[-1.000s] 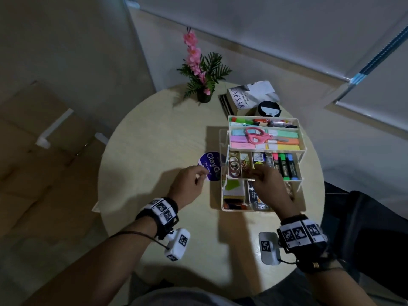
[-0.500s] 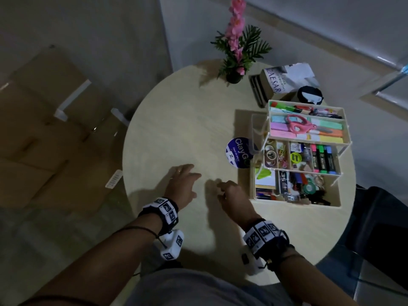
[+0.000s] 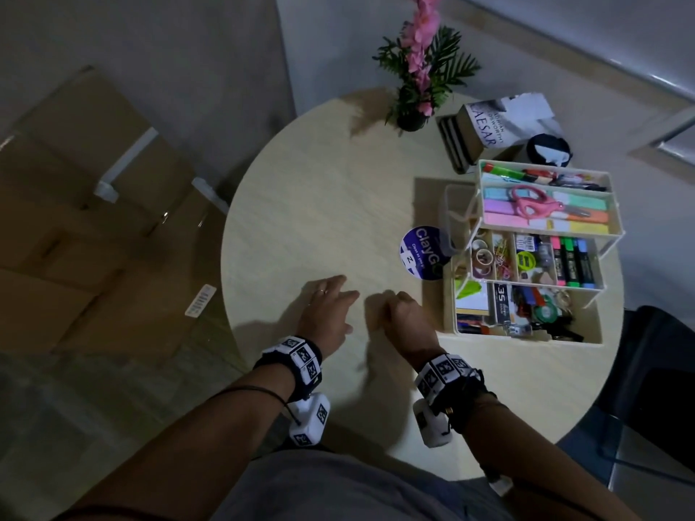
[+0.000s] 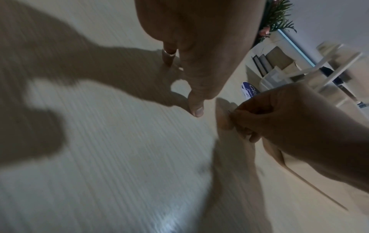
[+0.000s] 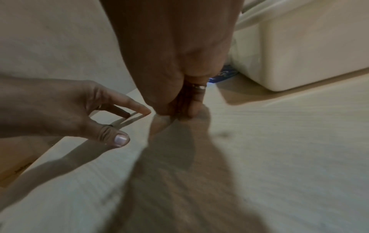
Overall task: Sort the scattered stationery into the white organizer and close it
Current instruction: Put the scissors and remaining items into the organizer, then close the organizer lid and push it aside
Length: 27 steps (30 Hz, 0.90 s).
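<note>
Two hands over table (image 3: 301,204): left hand (image 3: 327,314) spread flat; right hand (image 3: 408,319) curled, contents unclear. One white organizer (image 3: 526,338), one "ClayGo" disc (image 3: 421,253), one "CAESAR" book (image 3: 485,126).

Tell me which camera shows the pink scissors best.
The head view: the pink scissors lie across the sticky notes in the organizer's top tray. Neither wrist view shows them.

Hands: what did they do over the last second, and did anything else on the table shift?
The right hand left the organizer for the bare table, fingers curled, holding nothing visible. The left hand drew back from the round blue tin and lies open beside it. Organizer still open; tin, book and plant unmoved.
</note>
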Each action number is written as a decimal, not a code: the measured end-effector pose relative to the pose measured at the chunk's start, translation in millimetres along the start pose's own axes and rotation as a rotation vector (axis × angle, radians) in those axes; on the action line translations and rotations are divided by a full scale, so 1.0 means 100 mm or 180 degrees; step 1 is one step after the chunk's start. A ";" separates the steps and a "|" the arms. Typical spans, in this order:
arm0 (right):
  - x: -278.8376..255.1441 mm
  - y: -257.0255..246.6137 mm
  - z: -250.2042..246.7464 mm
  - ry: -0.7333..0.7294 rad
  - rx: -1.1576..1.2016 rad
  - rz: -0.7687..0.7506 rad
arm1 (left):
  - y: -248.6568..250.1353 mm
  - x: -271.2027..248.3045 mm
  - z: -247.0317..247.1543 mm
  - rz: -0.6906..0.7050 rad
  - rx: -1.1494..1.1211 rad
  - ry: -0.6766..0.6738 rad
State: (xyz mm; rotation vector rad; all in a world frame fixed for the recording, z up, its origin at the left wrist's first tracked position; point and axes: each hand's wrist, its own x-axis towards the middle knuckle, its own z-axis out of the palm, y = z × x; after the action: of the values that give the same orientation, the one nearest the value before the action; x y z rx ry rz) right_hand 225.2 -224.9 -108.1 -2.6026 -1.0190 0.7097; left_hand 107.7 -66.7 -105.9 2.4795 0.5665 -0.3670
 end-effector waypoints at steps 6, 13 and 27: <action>0.12 0.00 0.06 -0.0190 -0.0374 0.0318 | 0.04 0.00 0.01 -0.0046 0.0073 0.0004; -0.05 0.06 0.02 -0.0014 -0.0043 -0.0016 | 0.05 0.00 0.04 -0.0155 0.0081 -0.0009; -0.36 1.17 -1.50 0.1724 0.0970 0.0441 | 0.98 0.97 -0.31 -0.0158 -0.1464 0.0245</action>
State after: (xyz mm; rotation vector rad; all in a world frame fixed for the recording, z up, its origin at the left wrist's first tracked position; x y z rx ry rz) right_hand 347.7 -342.7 -15.3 -2.4017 -0.5252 0.1429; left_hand 242.2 -92.3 -71.7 2.0454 0.6617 -0.1390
